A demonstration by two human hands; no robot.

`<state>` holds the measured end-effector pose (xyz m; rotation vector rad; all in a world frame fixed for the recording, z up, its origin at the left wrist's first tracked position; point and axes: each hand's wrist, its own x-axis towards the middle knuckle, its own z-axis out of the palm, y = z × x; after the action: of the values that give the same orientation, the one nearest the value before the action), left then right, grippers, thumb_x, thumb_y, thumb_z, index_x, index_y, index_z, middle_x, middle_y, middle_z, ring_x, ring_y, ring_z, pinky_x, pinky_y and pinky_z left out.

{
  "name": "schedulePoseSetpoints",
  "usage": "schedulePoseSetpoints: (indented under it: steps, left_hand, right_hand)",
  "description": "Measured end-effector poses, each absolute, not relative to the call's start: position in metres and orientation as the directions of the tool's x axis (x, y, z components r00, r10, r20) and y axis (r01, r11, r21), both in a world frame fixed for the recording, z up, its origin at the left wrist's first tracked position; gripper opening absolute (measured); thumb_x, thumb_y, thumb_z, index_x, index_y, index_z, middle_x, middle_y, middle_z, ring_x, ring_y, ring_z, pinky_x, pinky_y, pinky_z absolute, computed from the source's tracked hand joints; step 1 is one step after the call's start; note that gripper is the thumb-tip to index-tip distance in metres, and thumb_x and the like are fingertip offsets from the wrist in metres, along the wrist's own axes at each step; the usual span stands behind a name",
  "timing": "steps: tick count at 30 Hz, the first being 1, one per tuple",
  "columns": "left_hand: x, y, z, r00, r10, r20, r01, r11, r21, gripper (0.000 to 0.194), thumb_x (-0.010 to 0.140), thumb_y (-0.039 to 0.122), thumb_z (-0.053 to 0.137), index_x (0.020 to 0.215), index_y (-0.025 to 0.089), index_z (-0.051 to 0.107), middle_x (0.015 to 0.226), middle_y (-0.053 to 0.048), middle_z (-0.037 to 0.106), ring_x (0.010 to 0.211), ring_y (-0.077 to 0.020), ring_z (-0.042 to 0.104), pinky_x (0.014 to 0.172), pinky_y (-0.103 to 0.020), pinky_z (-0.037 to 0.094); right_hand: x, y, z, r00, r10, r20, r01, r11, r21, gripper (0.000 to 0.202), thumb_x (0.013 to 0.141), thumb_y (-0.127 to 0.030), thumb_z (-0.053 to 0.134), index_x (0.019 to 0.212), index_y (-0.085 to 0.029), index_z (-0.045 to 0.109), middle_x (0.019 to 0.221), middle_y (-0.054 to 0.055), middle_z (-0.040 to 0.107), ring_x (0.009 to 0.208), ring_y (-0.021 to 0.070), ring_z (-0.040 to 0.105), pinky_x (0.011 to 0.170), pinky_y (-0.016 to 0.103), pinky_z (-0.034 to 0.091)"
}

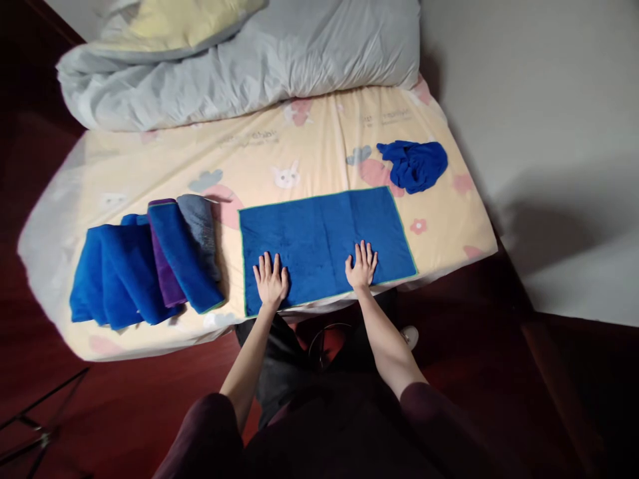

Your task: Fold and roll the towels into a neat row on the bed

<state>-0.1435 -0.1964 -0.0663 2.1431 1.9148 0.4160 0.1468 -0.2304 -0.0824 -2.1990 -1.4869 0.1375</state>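
Blue towel point(314, 233) spread out flat, both palms down on it

OK so the towel w/ the green edging is lying right under us, along the near edge of the bed point(309, 156). Most of it stretches out past our fingertips to the far side, plus a wide bit betw. our hands. There's a faint crease running across approx. the middle.

Our left hand point(271, 285) is on the near-left part, pretty close to the corner. Fingers straight & a bit apart, pointing away from us, thumb out to the right. Nothing pinched AFAICT, just resting on the fabric.

Our right hand point(363, 267) is the same deal, right of the middle nr. the close edge: fingers fanned, thumb out toward the left one, no cloth gripped. The two hands are well apart, and both wrists cross the towel's near edge.

Other stuff, FYI: to the left there's a row of folded cloths point(120, 273), mostly blue, w/ a purple one point(162, 259) and a grey one point(200, 226) at the right end. Past the towel's far-right corner sits a bunched-up blue cloth point(417, 165). Grey quilt point(324, 53) is heaped at the back.
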Motion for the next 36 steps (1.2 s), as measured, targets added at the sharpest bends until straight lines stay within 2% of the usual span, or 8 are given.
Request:
schedulePoseSetpoints:
  steps: [10,13,15,17,23,27,31,36]
  left_hand:
    - [-0.137,-0.2,-0.059,0.036,0.997,0.067,0.882,-0.063,0.466,0.065,0.101,0.037,0.04,0.163,0.018,0.043,0.174,-0.012,0.027,0.164,-0.0307,0.018,0.134,-0.058,0.007]
    - [-0.137,-0.199,-0.058,0.02,0.998,0.055,0.871,-0.044,0.488,0.068,0.098,0.036,0.044,0.165,0.021,0.041,0.175,-0.01,0.026,0.164,-0.0318,0.018,0.133,-0.059,0.005]
    - [-0.137,-0.199,-0.059,0.015,0.998,0.054,0.877,-0.039,0.479,0.068,0.098,0.035,0.044,0.164,0.022,0.041,0.175,-0.009,0.026,0.164,-0.0312,0.019,0.134,-0.058,0.006]
    - [-0.138,-0.198,-0.061,0.017,0.998,0.056,0.886,-0.041,0.461,0.066,0.099,0.035,0.043,0.163,0.022,0.043,0.175,-0.009,0.026,0.164,-0.0308,0.02,0.134,-0.057,0.007]
    - [-0.142,-0.197,-0.067,0.016,0.999,0.031,0.887,-0.028,0.46,0.068,0.097,0.035,0.047,0.164,0.023,0.042,0.176,-0.007,0.023,0.164,-0.0322,0.018,0.134,-0.058,0.007]
    - [-0.142,-0.197,-0.066,0.006,1.0,0.011,0.875,-0.01,0.483,0.069,0.097,0.034,0.048,0.164,0.024,0.042,0.176,-0.006,0.023,0.164,-0.0328,0.018,0.134,-0.06,0.007]
    - [-0.141,-0.196,-0.065,0.005,1.0,0.006,0.875,-0.007,0.484,0.068,0.097,0.034,0.048,0.164,0.024,0.042,0.176,-0.005,0.023,0.164,-0.0317,0.017,0.134,-0.058,0.005]
    - [-0.141,-0.197,-0.062,0.008,1.0,0.014,0.867,-0.014,0.497,0.067,0.098,0.035,0.045,0.163,0.022,0.043,0.176,-0.006,0.022,0.165,-0.0306,0.015,0.134,-0.056,0.004]
  right_hand:
    - [0.147,-0.218,-0.05,0.325,0.946,-0.009,0.885,-0.308,-0.35,0.062,0.106,-0.032,0.04,0.165,-0.016,0.037,0.177,0.013,0.02,0.165,0.0311,0.012,0.131,0.064,0.007]
    - [0.148,-0.178,-0.042,0.173,0.985,0.013,0.924,-0.158,-0.347,0.061,0.107,-0.034,0.041,0.167,-0.02,0.034,0.179,0.009,0.013,0.166,0.0302,0.005,0.132,0.064,0.003]
    - [0.155,-0.144,-0.043,0.054,0.998,0.011,0.937,-0.046,-0.346,0.061,0.108,-0.036,0.041,0.167,-0.021,0.035,0.179,0.008,0.015,0.166,0.0284,0.004,0.133,0.062,0.001]
    - [0.169,-0.108,-0.049,0.01,1.0,-0.018,0.94,-0.016,-0.339,0.061,0.109,-0.04,0.042,0.166,-0.019,0.036,0.178,0.009,0.018,0.166,0.0282,0.006,0.133,0.062,-0.001]
    - [0.221,-0.034,-0.069,0.125,0.991,-0.039,0.949,-0.131,-0.286,0.064,0.11,-0.045,0.039,0.168,-0.019,0.028,0.179,0.01,0.012,0.166,0.029,0.006,0.132,0.061,-0.001]
    - [0.234,-0.026,-0.068,0.098,0.993,-0.067,0.952,-0.113,-0.285,0.064,0.111,-0.043,0.035,0.169,-0.016,0.027,0.179,0.011,0.013,0.166,0.0283,0.006,0.132,0.062,0.0]
    - [0.266,-0.055,-0.068,0.067,0.997,-0.045,0.953,-0.077,-0.293,0.061,0.111,-0.04,0.03,0.167,-0.015,0.031,0.177,0.01,0.021,0.166,0.0248,0.012,0.134,0.058,0.007]
    - [0.306,-0.098,-0.065,0.29,0.957,0.019,0.917,-0.272,-0.292,0.06,0.109,-0.025,0.02,0.16,-0.004,0.042,0.171,0.017,0.034,0.163,0.0226,0.023,0.134,0.052,0.014]
